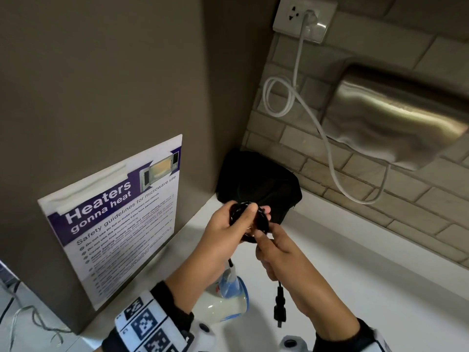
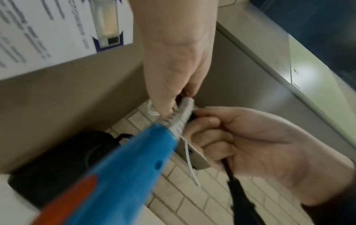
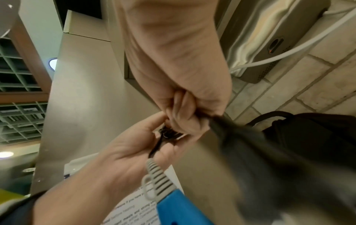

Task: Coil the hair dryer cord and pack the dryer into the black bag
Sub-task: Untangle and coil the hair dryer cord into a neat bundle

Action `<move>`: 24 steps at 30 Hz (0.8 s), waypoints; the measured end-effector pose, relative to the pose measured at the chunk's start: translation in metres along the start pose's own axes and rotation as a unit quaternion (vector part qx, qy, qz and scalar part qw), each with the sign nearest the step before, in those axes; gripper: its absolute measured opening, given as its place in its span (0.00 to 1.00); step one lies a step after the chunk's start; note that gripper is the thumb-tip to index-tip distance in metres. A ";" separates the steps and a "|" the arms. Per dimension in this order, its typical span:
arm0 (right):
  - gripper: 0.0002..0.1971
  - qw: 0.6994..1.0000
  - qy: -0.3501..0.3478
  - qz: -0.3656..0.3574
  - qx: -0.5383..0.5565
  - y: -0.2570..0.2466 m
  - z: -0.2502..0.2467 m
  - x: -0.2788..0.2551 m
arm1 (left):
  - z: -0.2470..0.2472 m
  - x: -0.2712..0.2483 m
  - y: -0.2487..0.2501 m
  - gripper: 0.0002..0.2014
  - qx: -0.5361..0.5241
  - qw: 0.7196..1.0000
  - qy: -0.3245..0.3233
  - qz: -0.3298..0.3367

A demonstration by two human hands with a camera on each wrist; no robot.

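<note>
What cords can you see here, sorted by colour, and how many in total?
Black: 1, the hair dryer cord, coiled in the left hand and gripped by the right hand.
White: 1, the wall cord plugged into the outlet.
Total: 2.

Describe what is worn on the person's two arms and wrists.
Both hands are bare. The left wrist carries a white band printed with black square code markers, over a black strap. The right wrist shows a black cuff with white fittings, mostly cut off by the frame edge. No gloves, rings or cables are visible on either arm.
</note>
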State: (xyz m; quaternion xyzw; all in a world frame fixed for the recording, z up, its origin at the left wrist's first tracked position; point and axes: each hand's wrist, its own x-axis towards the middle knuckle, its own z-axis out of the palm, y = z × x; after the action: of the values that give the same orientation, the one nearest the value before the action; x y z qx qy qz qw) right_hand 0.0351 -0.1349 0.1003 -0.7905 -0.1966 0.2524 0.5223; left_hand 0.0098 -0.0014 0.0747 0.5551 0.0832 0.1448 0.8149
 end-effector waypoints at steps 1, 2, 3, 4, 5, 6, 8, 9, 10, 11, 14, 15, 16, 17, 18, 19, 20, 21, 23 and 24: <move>0.12 1.000 0.005 -0.011 -0.013 0.001 0.003 -0.001 | 0.002 0.001 0.001 0.12 -0.034 0.999 0.030 0.010; 0.13 1.000 0.009 -0.023 -0.019 0.003 0.006 -0.003 | 0.002 0.002 0.003 0.13 -0.065 0.996 0.053 0.017; 0.15 0.999 0.015 -0.034 -0.023 0.004 0.008 -0.005 | 0.001 0.004 0.003 0.15 -0.082 0.994 0.069 0.019; 0.16 0.998 0.021 -0.045 -0.029 0.005 0.010 -0.008 | 0.000 0.004 0.003 0.16 -0.088 0.993 0.079 0.020; 0.16 0.997 0.026 -0.056 -0.037 0.005 0.012 -0.011 | -0.001 0.004 0.003 0.16 -0.092 0.992 0.087 0.019; 0.16 0.996 0.029 -0.067 -0.044 0.006 0.013 -0.014 | -0.002 0.003 0.002 0.16 -0.097 0.991 0.094 0.015; 0.16 0.995 0.028 -0.080 -0.051 0.007 0.016 -0.020 | -0.001 0.001 0.001 0.15 -0.117 0.988 0.106 -0.001; 0.15 0.995 0.026 -0.080 -0.050 0.009 0.018 -0.022 | 0.000 0.000 0.000 0.15 -0.130 0.985 0.109 -0.009; 0.15 0.996 0.025 -0.075 -0.047 0.010 0.019 -0.023 | 0.001 0.000 -0.001 0.15 -0.138 0.984 0.110 -0.014; 0.15 0.997 0.023 -0.065 -0.042 0.012 0.019 -0.023 | 0.000 0.001 -0.001 0.15 -0.138 0.984 0.108 -0.014; 0.14 0.999 0.015 -0.034 -0.006 0.011 0.016 -0.021 | -0.002 0.001 0.001 0.16 -0.089 0.994 0.063 -0.013; 0.13 0.999 0.014 -0.031 0.002 0.009 0.014 -0.020 | -0.001 0.000 0.002 0.16 -0.068 0.997 0.038 -0.016; 0.13 0.999 0.016 -0.031 0.003 0.006 0.013 -0.018 | -0.002 -0.002 0.002 0.15 -0.050 0.998 0.016 -0.022; 0.14 0.999 0.017 -0.033 0.001 0.003 0.012 -0.017 | -0.002 -0.004 0.004 0.16 -0.037 0.999 -0.006 -0.032; 0.15 0.999 0.018 -0.037 0.002 0.001 0.011 -0.016 | -0.002 -0.006 0.005 0.18 -0.028 0.998 -0.024 -0.046; 0.15 0.999 0.020 -0.040 0.007 -0.001 0.010 -0.014 | -0.003 -0.008 0.005 0.21 -0.017 0.997 -0.043 -0.058; 0.15 0.999 0.024 -0.044 0.016 -0.003 0.009 -0.012 | -0.003 -0.009 0.006 0.24 0.004 0.996 -0.063 -0.063; 0.13 0.998 0.029 -0.048 0.024 -0.005 0.007 -0.010 | -0.004 -0.010 0.008 0.26 0.035 0.994 -0.083 -0.061; 0.11 0.997 0.045 -0.062 0.012 -0.009 0.002 -0.006 | -0.006 -0.011 0.014 0.27 0.099 0.986 -0.124 -0.055; 0.10 0.996 0.054 -0.074 -0.013 -0.010 0.000 -0.005 | -0.008 -0.011 0.017 0.26 0.126 0.981 -0.138 -0.057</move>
State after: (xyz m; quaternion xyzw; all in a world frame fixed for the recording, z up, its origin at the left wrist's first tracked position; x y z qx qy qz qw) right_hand 0.0312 -0.1341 0.1105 -0.7929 -0.2301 0.1675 0.5388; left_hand -0.0053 0.0075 0.0875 0.6625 0.0189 0.0082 0.7487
